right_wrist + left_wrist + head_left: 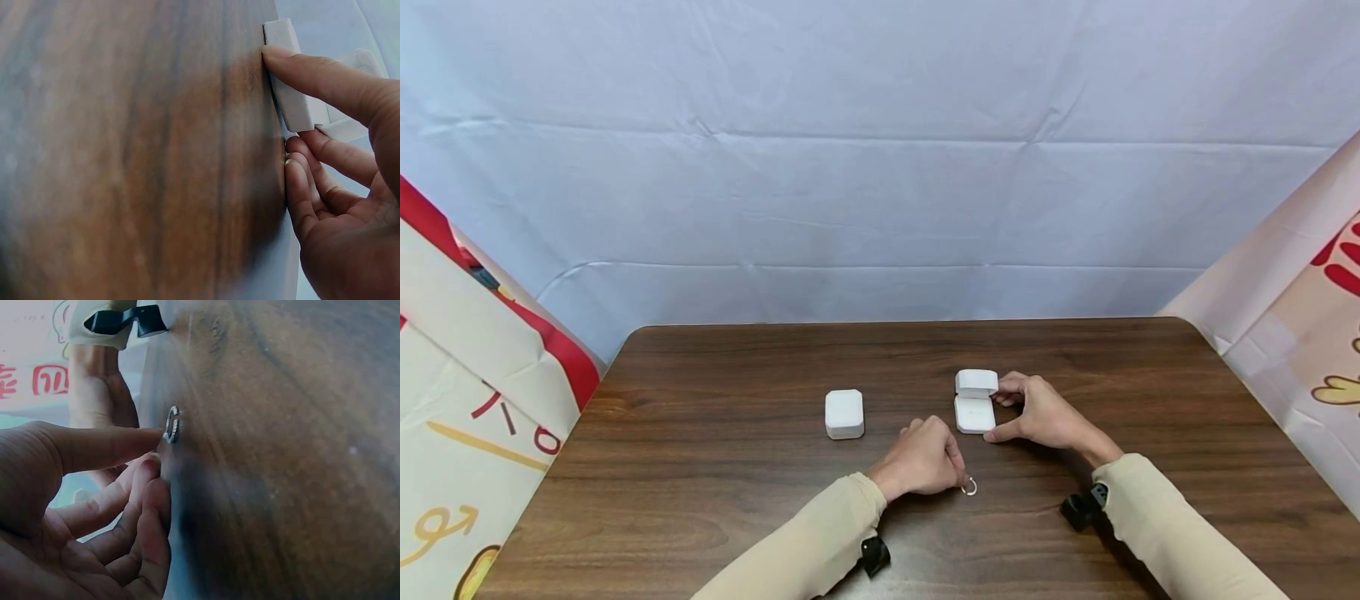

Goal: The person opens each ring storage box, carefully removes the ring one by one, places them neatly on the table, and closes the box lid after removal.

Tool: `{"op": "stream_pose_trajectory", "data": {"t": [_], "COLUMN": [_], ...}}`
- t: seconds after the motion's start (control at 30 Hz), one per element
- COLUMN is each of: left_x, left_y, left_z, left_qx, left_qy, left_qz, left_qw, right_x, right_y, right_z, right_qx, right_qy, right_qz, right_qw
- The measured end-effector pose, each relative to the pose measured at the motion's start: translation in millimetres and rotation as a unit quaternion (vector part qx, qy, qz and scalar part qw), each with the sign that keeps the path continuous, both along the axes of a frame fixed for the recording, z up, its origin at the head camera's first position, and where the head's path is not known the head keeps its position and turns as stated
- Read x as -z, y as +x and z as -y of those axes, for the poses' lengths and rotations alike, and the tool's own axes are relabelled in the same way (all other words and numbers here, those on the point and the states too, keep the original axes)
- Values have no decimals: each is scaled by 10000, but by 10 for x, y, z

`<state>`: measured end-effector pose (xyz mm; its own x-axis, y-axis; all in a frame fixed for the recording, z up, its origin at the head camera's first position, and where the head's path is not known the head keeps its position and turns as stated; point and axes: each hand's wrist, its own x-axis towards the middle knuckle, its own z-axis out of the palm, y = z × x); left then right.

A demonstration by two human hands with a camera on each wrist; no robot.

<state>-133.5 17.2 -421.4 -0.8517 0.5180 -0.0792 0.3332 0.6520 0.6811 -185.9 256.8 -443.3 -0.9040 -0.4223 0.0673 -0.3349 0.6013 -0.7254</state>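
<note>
Pinched at the thumb and fingertips of my left hand (pixel 925 458) is a small silver ring (pixel 969 494), low over the table in front of the open box. The left wrist view shows the ring (pixel 175 431) close up, with a sparkling band. My right hand (pixel 1047 414) holds the right side of an open white ring box (pixel 975 417), thumb at its front corner and fingers farther back. Its lid (pixel 977 382) stands raised at the rear. In the right wrist view the thumb presses against the box's side wall (pixel 290 94).
A second white box (pixel 844 414), closed, sits on the brown wooden table (pixel 737 375) to the left of the open one. Behind the table hangs a pale cloth (pixel 865 192). Printed cloths (pixel 482 400) border the sides. Each wrist wears a black camera (pixel 874 556).
</note>
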Motion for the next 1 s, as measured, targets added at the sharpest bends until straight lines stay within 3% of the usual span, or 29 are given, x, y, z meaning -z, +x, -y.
{"op": "stream_pose_trajectory", "data": {"t": [0.3, 0.63, 0.77, 1.0], "left_x": [-37, -77, -90, -115], "left_y": [-139, -346, -412, -491], "left_z": [32, -6, -49, -142], "left_qx": [-651, -1366, -1538, -1770], "left_qy": [814, 1669, 1874, 2188], "left_qz": [-132, -7, 229, 1120], "left_qw": [9945, 9765, 9699, 9530], "right_x": [1, -9, -13, -12], "right_y": [-7, -7, -7, -13], "right_z": [-10, -15, -22, -21], "right_qx": [-42, -65, -78, -87], "right_qy": [65, 62, 60, 90], "right_qz": [19, 95, 117, 66], "right_qw": [10000, 9999, 9999, 9999]}}
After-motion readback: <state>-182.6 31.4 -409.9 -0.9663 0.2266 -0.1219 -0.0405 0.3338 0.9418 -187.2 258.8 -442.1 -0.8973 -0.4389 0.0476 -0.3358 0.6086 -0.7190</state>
